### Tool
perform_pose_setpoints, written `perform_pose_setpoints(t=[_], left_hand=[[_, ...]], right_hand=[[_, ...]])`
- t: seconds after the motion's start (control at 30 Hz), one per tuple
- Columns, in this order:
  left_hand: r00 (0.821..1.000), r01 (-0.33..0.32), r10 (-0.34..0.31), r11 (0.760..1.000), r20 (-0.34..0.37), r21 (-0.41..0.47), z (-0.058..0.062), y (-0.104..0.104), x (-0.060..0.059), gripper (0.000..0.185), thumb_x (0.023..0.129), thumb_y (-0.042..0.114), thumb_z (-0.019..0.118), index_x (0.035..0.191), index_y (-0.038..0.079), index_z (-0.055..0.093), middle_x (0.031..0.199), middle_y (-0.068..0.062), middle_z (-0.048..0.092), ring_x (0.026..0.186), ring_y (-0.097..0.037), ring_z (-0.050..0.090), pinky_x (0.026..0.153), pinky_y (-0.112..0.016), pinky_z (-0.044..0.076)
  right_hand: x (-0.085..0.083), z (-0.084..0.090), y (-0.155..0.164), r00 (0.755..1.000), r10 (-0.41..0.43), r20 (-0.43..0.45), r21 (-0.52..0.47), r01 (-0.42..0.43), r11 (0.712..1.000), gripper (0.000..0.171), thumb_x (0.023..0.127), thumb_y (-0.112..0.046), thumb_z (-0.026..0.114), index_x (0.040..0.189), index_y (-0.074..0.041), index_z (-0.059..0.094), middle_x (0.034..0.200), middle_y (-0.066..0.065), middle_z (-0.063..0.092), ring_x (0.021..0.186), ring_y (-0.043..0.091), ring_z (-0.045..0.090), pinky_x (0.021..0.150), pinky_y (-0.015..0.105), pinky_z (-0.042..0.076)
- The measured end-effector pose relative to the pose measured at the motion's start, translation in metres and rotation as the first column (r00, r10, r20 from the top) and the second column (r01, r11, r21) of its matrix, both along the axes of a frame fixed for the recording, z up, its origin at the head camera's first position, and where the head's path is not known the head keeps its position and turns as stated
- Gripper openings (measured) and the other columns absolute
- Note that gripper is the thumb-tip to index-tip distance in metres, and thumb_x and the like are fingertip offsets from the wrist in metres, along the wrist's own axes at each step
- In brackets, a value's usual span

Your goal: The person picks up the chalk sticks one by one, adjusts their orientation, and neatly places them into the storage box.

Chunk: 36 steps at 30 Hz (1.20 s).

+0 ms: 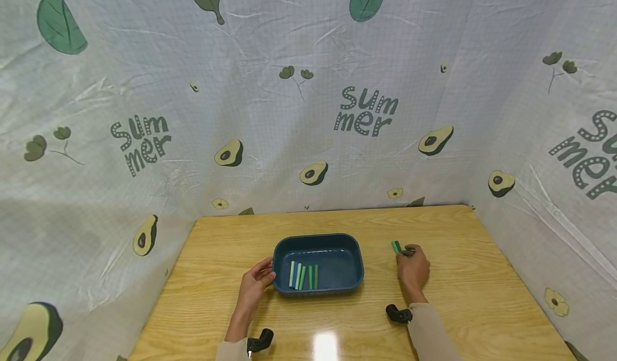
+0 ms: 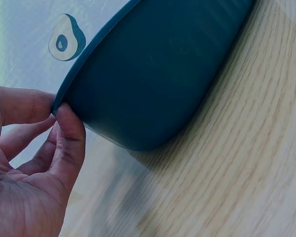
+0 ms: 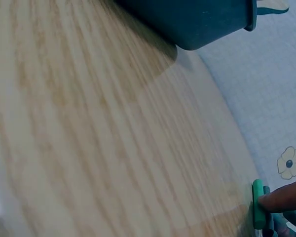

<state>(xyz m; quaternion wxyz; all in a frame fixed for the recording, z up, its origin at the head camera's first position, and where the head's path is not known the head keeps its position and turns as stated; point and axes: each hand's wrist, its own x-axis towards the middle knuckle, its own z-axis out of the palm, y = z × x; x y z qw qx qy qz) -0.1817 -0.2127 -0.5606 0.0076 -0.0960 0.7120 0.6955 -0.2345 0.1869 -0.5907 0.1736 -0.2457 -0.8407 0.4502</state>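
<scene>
Right hand [image 1: 413, 271] rests on the table [image 1: 482, 307], right of the tray, knuckles up. Its fingertips [image 3: 281, 197] curl down onto a small cluster of sticks lying on the wood just beyond them. A green stick [image 1: 396, 247] pokes out at the far side of the fingers; in the wrist view one fingertip presses on the green stick, with a darker one just beside it, partly hidden. The sticks lie flat on the table, not lifted. Whether the thumb closes under them cannot be seen from here; the fingers are bent over them and in contact.

Left hand [image 1: 257, 281] sits at the tray's left end. Thumb and forefinger pinch the rim there, thumb [image 2: 69, 133] against the outer wall, another finger on the lip above it. The palm is turned toward the tray, remaining fingers loosely bent behind.

The dark blue tray [image 1: 354, 254] stands flat on the table, roughly centred between the two hands, well apart from the right hand. Inside, toward its left half, a row of sticks [image 1: 302, 276] lies side by side on the floor of the tray, green with a paler and a bluish one among them, running front to back.

Around the table hangs a backdrop cloth [image 1: 308, 109] printed with avocados, leaves and the word "summer". A black wrist mount shows at each forearm.
</scene>
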Motion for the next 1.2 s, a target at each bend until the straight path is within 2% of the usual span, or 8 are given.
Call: perform_pose_setpoints(t=[0.3,0.57,0.77,0.9,1.07,1.2], left_hand=[[1.000,-0.002,0.002,1.000,0.000,0.003,0.000,0.000,0.000,0.046,0.092,-0.005,0.059,0.138,-0.003,0.053,0.130,-0.025,0.055,0.107,-0.019,0.056,0.078,-0.019,0.053],[1.000,-0.005,0.005,1.000,-0.008,0.002,0.000,0.000,-0.001,0.046,0.092,-0.006,0.059,0.138,-0.003,0.053,0.130,-0.024,0.054,0.112,-0.025,0.055,0.078,-0.019,0.053],[1.000,-0.001,0.001,1.000,-0.015,0.000,-0.001,0.001,-0.002,0.046,0.091,-0.006,0.059,0.137,-0.004,0.053,0.130,-0.027,0.054,0.111,-0.026,0.056,0.077,-0.019,0.054],[1.000,0.000,0.000,1.000,-0.013,-0.007,0.000,0.000,-0.002,0.046,0.092,-0.006,0.059,0.137,-0.004,0.053,0.130,-0.026,0.054,0.112,-0.027,0.056,0.078,-0.018,0.053],[1.000,-0.006,0.006,1.000,-0.018,-0.011,0.000,0.000,-0.002,0.046,0.092,-0.007,0.058,0.137,-0.005,0.053,0.130,-0.027,0.054,0.114,-0.030,0.055,0.078,-0.018,0.053],[1.000,-0.014,0.014,1.000,-0.008,-0.001,0.000,0.000,-0.002,0.046,0.091,-0.007,0.059,0.136,-0.004,0.054,0.129,-0.026,0.055,0.112,-0.029,0.055,0.077,-0.018,0.053]], right_hand=[[-0.001,0.002,0.003,1.000,0.020,0.016,-0.003,-0.020,1.000,0.030,0.084,-0.010,0.064,0.114,-0.003,0.065,0.102,0.021,0.072,0.087,0.039,0.067,0.068,0.050,0.049],[-0.003,0.002,0.005,0.999,0.042,0.020,-0.016,-0.042,0.999,0.031,0.085,-0.010,0.063,0.115,-0.003,0.065,0.101,0.022,0.072,0.087,0.040,0.067,0.067,0.049,0.050],[-0.002,0.003,0.006,0.999,0.035,0.017,-0.026,-0.034,0.999,0.030,0.088,-0.012,0.060,0.116,-0.003,0.064,0.106,0.024,0.071,0.094,0.042,0.066,0.075,0.053,0.049],[0.002,0.008,0.008,0.999,0.046,0.007,-0.051,-0.045,0.998,0.031,0.090,-0.013,0.060,0.119,-0.002,0.063,0.108,0.024,0.071,0.096,0.042,0.066,0.077,0.051,0.048],[0.006,0.015,0.014,0.997,0.069,-0.026,-0.077,-0.071,0.994,0.032,0.090,-0.011,0.059,0.121,-0.002,0.063,0.109,0.022,0.071,0.093,0.038,0.068,0.074,0.042,0.051],[0.010,0.019,0.018,0.994,0.101,-0.044,-0.072,-0.104,0.992,0.033,0.091,-0.011,0.060,0.122,0.000,0.063,0.110,0.024,0.070,0.094,0.039,0.068,0.075,0.044,0.053]])
